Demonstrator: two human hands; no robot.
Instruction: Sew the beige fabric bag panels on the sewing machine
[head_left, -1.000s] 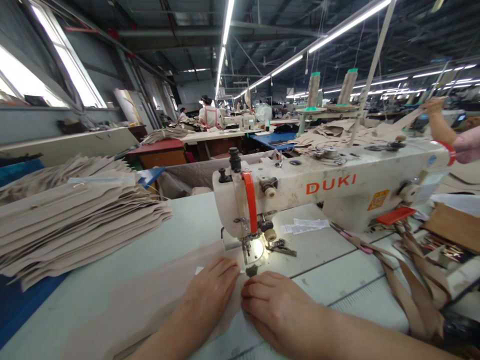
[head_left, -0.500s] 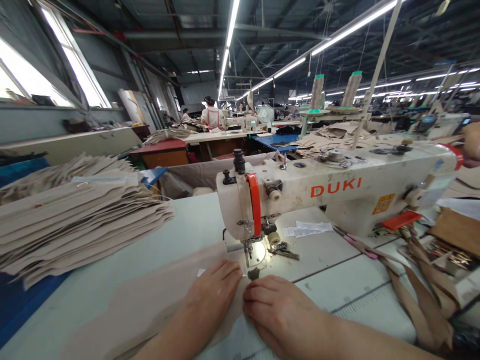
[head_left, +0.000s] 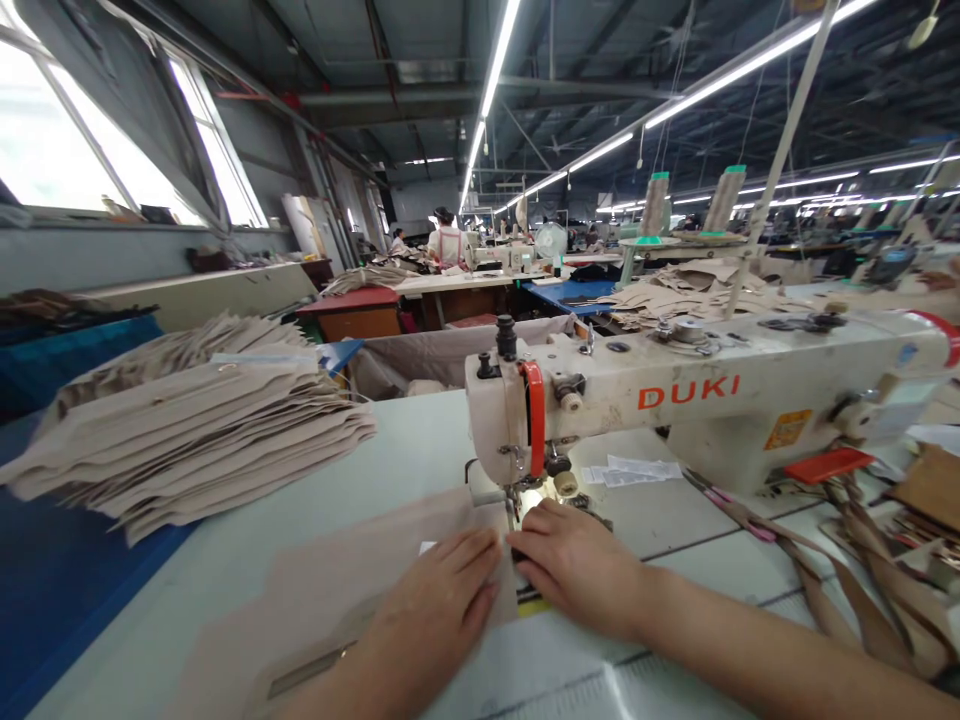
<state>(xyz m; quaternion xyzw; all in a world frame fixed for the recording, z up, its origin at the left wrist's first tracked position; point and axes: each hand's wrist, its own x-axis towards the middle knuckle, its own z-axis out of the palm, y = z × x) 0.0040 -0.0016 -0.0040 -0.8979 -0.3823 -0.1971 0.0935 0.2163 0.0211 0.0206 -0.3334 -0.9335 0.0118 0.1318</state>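
**Beige fabric piece held flat at the needle of the sewing machine**

Beige fabric piece (head_left: 352,590) lies flat on the pale table (head_left: 405,440), its far edge reaching the foot of the white sewing machine (head_left: 675,390). In the head view, the left hand (head_left: 439,600) rests palm down on the cloth, fingers stretched out flat and together, pressing rather than gripping. The right hand (head_left: 577,565) lies just beside it, also palm down, its fingertips right at the needle area under the machine head; it clasps nothing, only bears on the cloth's edge. A small white label (head_left: 427,547) shows on the cloth just ahead of the left hand. To the left, a tall stack of cut beige pieces (head_left: 202,430) sits on the table. Beige strips (head_left: 847,570) trail at the right. Far behind, a person (head_left: 448,240) works at another table.
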